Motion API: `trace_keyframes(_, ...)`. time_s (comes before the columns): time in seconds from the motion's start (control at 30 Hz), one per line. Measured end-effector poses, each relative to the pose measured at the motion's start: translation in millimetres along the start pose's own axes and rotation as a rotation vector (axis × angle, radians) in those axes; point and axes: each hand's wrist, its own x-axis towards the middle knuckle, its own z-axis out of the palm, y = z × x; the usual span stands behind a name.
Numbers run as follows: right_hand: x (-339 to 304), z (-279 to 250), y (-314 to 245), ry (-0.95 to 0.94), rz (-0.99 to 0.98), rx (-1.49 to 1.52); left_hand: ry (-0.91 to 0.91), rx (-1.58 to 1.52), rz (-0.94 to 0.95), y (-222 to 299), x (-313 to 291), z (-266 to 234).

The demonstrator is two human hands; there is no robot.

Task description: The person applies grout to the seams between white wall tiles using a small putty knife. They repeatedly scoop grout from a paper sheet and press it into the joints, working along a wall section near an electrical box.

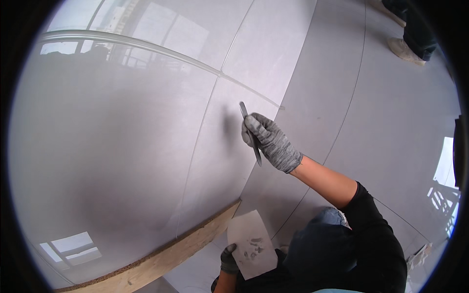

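My right hand [271, 141], in a grey knit glove, grips a slim metal tool [257, 152] with narrow flat ends. The upper end points toward the glossy tiled wall [146, 146], and a blurred reflection or shadow shows beside it. I cannot tell whether tool and wall touch. My left hand [229, 261], in a dark glove, clasps the edge of a pale sheet [248, 227] low in the view. Dark smudges mark that sheet. Near the raised hand, a tile joint [199, 132] runs down the wall and meets a shiny strip [161, 50].
A wooden plank [161, 261] lies along the wall's lower edge. Large grey tiles [332, 97] cover the floor to the right. At the upper right stands another person, with a light shoe [406, 51] showing. A crumpled pale scrap [419, 256] lies at the lower right.
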Motion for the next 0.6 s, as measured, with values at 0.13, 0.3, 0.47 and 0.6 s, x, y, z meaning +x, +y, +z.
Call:
trace_keyframes(0.13,24.9,6.0,-7.8,-0.037,-0.119,0.030,0.048,-0.027,-0.002,-1.2,-0.7,1.2)
trace_keyframes(0.3,40.0,10.8,-11.8,0.028,-0.146,0.124,0.105,-0.053,0.013,-4.8,2.1,-2.2)
trace_keyframes(0.47,40.4,13.9,-19.9,0.029,-0.092,0.121,0.139,0.023,0.030,-8.2,6.6,-4.0)
trace_keyframes(0.6,39.7,16.1,-31.7,0.053,-0.018,0.118,0.148,-0.002,-0.009,-7.8,8.1,-3.8)
